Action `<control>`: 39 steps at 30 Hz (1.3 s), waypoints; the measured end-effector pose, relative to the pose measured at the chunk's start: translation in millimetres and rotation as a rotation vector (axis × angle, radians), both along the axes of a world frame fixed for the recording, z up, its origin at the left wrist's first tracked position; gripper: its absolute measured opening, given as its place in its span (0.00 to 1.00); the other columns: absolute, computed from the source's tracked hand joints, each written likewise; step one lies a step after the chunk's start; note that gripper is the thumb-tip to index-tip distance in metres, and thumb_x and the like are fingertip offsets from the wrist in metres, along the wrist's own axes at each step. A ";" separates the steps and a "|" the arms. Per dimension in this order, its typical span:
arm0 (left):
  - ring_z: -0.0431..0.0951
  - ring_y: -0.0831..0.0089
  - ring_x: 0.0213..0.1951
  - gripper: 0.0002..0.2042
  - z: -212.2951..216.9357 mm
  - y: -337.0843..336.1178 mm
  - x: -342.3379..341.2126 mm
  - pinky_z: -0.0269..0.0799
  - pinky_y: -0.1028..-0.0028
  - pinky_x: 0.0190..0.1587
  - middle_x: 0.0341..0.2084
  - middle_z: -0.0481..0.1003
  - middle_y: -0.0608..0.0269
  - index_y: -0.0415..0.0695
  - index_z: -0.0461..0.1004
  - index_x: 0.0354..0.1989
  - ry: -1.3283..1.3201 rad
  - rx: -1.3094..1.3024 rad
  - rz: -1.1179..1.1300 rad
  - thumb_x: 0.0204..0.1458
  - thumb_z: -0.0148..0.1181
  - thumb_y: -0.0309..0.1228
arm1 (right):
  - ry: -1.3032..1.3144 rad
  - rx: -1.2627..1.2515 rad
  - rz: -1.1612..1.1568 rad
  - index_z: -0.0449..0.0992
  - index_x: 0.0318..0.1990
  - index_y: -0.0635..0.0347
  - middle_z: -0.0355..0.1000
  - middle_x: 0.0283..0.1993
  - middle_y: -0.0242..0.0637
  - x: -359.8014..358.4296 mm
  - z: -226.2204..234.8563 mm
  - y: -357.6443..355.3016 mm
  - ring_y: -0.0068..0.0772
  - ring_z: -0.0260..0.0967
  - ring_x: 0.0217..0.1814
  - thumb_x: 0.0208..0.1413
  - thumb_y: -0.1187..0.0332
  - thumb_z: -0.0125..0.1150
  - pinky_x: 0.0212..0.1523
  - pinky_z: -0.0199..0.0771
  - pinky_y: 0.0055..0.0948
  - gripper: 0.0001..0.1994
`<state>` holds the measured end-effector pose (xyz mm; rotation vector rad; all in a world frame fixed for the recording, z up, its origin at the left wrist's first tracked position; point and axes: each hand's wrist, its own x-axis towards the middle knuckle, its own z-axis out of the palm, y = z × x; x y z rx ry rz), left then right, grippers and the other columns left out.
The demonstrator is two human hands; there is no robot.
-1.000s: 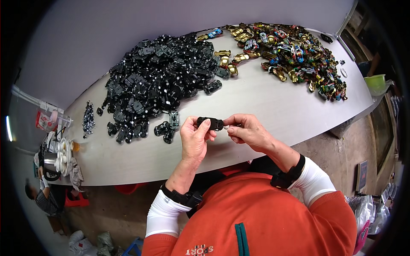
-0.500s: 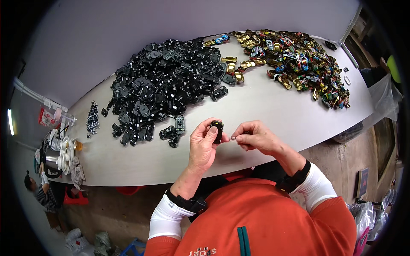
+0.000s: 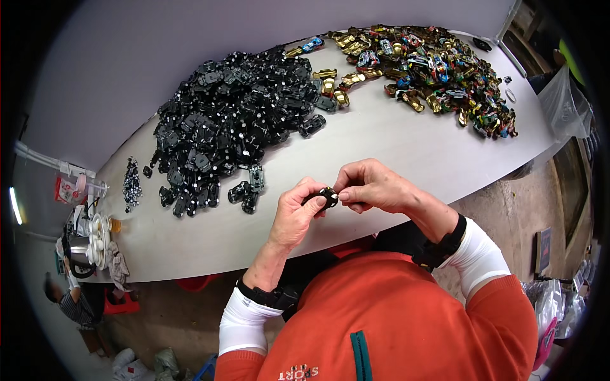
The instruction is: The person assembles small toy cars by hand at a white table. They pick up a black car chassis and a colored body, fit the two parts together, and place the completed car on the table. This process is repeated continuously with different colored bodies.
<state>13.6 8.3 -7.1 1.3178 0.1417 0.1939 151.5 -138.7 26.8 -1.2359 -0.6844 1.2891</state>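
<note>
Since the last frame: black toy car (image 3: pixel 328 199) swung from roughly upright to one end facing right, and the right hand (image 3: pixel 375 186) closed the gap to it. Left to right from there: small black-and-white parts (image 3: pixel 131 184) in a strip near the table's (image 3: pixel 387 143) left end. Next, a big heap of black toy-car chassis (image 3: pixel 213 120) toward the back edge, a few loose ones on the front-edge side. Left hand (image 3: pixel 293 213): thumb and fingers pinching the car, held above the table close to the front edge. Step in hand looks like close two-handed work on the car's exposed end. Next move likely calls for a steady left pinch and fine right fingertip control. Car: dark, compact, pale and gold-ish marks on the end; rest mostly covered by fingers. Right hand: thumb and index pressed together right at that end; can't tell if anything small sits between. Far right: gold and multicoloured toy-car bodies (image 3: pixel 445 79), heaped along the back edge.
</note>
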 end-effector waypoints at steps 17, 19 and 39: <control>0.66 0.84 0.22 0.07 -6.1 -19.1 -0.2 0.61 0.84 0.23 0.26 0.69 0.69 0.37 0.71 0.38 0.206 -0.056 0.221 0.55 0.51 0.27 | -0.455 0.005 -0.210 0.75 0.34 0.68 0.65 0.21 0.29 -13.1 -26.7 1.3 0.16 0.59 0.19 0.52 0.76 0.52 0.19 0.60 0.18 0.06; 0.66 0.84 0.22 0.07 -0.3 -29.3 1.2 0.62 0.84 0.23 0.27 0.68 0.69 0.37 0.71 0.38 0.189 0.051 0.281 0.55 0.51 0.27 | -0.843 0.158 -0.294 0.74 0.34 0.67 0.65 0.23 0.28 -15.2 -39.5 4.6 0.16 0.59 0.20 0.53 0.77 0.51 0.20 0.59 0.18 0.05; 0.73 0.65 0.34 0.16 -165.7 -46.9 -52.1 0.69 0.69 0.37 0.32 0.75 0.55 0.39 0.70 0.46 0.822 0.280 -0.177 0.53 0.52 0.35 | -0.968 -0.197 -0.698 0.71 0.32 0.65 0.70 0.28 0.41 82.0 -64.7 -68.6 0.33 0.70 0.28 0.49 0.74 0.56 0.30 0.70 0.31 0.05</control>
